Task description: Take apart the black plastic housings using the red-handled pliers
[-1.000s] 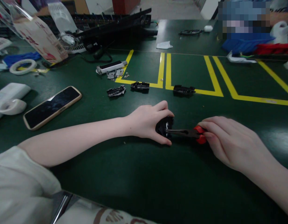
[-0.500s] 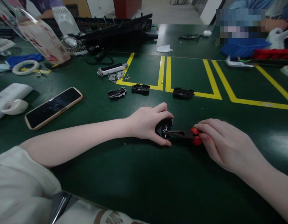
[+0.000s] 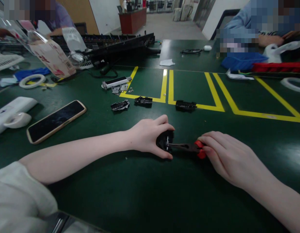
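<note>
My left hand (image 3: 150,136) grips a small black part (image 3: 163,141) between thumb and fingers, low over the green table (image 3: 130,191). Wrapped round the red handles of the pliers (image 3: 186,147) is my right hand (image 3: 227,158). The plier jaws point left and their tips touch the metal piece in the black part. Three similar black parts lie beyond my hands: one (image 3: 120,105) at the left, another (image 3: 143,101) beside it, and a third (image 3: 186,105) farther right. Small metal plates (image 3: 119,89) lie by a white and black piece (image 3: 116,83).
A phone (image 3: 56,121) and a white device (image 3: 14,111) lie at the left. Yellow tape (image 3: 205,107) marks the table. Behind are a bottle (image 3: 52,56), a long black frame (image 3: 123,47) and a blue tray (image 3: 244,61). Two people sit across the table.
The view has tilted up, so the table things appear lower and slightly left. Both hands keep their grips, with the plier tips still at the black part.
</note>
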Demonstrator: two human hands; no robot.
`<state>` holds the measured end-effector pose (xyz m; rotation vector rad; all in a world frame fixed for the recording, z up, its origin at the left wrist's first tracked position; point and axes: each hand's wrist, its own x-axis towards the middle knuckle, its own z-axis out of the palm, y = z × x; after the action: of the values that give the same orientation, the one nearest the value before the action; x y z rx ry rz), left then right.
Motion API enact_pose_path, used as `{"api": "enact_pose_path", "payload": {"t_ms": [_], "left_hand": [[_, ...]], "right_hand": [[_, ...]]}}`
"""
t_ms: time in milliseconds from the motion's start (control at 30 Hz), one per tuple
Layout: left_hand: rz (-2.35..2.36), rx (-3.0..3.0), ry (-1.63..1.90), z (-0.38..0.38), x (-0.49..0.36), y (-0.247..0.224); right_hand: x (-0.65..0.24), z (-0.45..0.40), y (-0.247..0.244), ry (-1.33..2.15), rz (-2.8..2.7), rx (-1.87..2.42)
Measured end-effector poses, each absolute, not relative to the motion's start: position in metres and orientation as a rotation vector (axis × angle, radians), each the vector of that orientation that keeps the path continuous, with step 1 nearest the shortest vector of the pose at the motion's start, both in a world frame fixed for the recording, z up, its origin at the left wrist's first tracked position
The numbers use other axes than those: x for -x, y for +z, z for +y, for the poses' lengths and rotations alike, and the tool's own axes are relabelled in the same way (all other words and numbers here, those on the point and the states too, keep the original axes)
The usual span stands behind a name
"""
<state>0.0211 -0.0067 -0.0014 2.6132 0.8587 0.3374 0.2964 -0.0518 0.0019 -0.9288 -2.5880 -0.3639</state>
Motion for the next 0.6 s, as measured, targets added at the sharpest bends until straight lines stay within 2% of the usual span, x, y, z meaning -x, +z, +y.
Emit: {"api": "enact_pose_path", "payload": {"t_ms": [233,600], "left_hand": [[0.873,-2.608,0.367,-0.007,-0.022,-0.005],[0.854,-2.623,0.398,-0.008,-0.024,-0.007]], "right_hand": [[-0.295,-0.051,0.000,-0.377,-2.571,0.929],[-0.298,-0.058,-0.015,-0.109,-2.476,1.003]]}}
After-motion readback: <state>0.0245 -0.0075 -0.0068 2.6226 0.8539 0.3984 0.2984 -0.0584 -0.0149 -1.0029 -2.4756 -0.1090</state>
